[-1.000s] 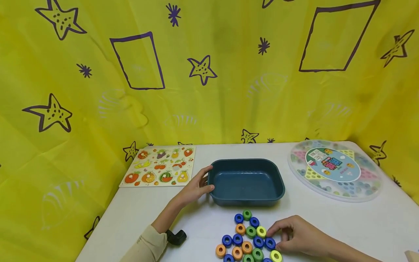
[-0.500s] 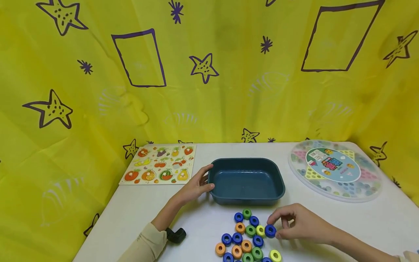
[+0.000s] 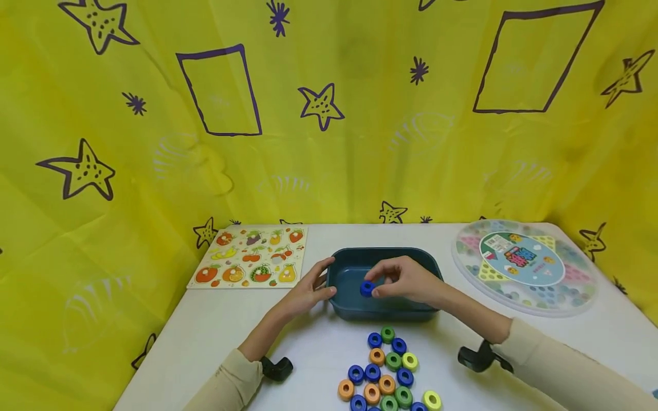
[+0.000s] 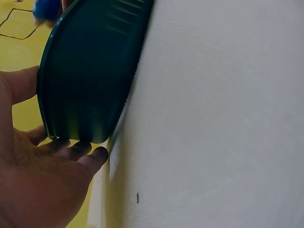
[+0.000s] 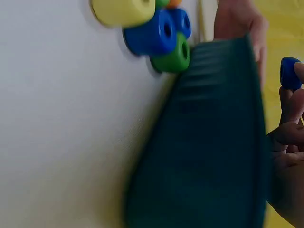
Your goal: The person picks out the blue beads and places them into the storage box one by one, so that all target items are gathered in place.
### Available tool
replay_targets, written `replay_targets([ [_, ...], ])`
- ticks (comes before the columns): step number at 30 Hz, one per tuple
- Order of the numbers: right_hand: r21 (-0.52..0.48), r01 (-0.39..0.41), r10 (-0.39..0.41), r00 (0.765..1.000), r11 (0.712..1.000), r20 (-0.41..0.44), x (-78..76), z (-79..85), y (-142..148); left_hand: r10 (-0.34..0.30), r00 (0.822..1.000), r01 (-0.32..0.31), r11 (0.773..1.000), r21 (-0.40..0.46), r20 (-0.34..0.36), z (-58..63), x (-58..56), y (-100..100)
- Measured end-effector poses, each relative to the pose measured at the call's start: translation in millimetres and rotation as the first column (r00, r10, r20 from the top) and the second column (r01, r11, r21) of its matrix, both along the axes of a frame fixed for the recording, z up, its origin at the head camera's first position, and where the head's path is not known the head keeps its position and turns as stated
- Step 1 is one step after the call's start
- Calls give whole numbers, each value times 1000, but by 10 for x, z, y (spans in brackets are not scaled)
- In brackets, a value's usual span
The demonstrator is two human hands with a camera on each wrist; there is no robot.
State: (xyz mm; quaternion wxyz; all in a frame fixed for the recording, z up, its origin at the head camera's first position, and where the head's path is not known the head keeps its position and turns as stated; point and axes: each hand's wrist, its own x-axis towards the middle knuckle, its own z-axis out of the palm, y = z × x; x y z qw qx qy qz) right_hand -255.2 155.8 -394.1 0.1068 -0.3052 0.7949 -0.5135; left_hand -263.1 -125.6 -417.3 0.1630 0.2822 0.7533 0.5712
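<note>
A dark teal plastic tub (image 3: 385, 311) stands on the white table. My left hand (image 3: 308, 291) holds its left end, thumb at the near side of the rim and fingers against the end wall, as the left wrist view shows. Over the tub's opening, my right hand (image 3: 406, 279) pinches a blue ring bead (image 3: 367, 289) between thumb and fingertips. That same blue bead (image 5: 289, 73) shows at the fingertips in the right wrist view. In front of the tub lie several loose beads: blue, green, orange and yellow, such as a green bead (image 3: 388, 334) and a yellow bead (image 3: 432, 400).
A fruit picture board (image 3: 252, 260) lies at the back left. On the right is a round clear case (image 3: 524, 268) with a printed label. A yellow curtain (image 3: 329, 165) hangs behind the table. Black wrist cameras, including one on the right sleeve (image 3: 475, 358), stick out beside the forearms.
My right hand has picked a blue bead from the right side of the group and carried it up and left over the tub. The left hand keeps its hold on the tub.
</note>
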Motion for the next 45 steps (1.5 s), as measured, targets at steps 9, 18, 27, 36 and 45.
replay_targets([
  [9, 68, -90, 86, 994, 994, 62, -412, -346, -295, -3, 1000, 3, 1000, 7, 12, -48, 1, 15],
  [18, 172, -156, 149, 987, 973, 51, -512, -433, -410, -1, 1000, 1, 999, 33, 11, -3, -12, -6],
  [27, 174, -167, 153, 984, 971, 86, -507, -463, -422, -18, 1000, 18, 999, 38, 7, 3, -18, -6],
  [36, 138, -77, 76, 997, 988, 10, -357, -310, -318, -7, 1000, 6, 1000, 24, 11, -50, -1, -28],
  [45, 34, -33, 36, 996, 999, -79, 281, 61, 115, -2, 1000, 1, 999, 39, 14, -13, 5, 2],
])
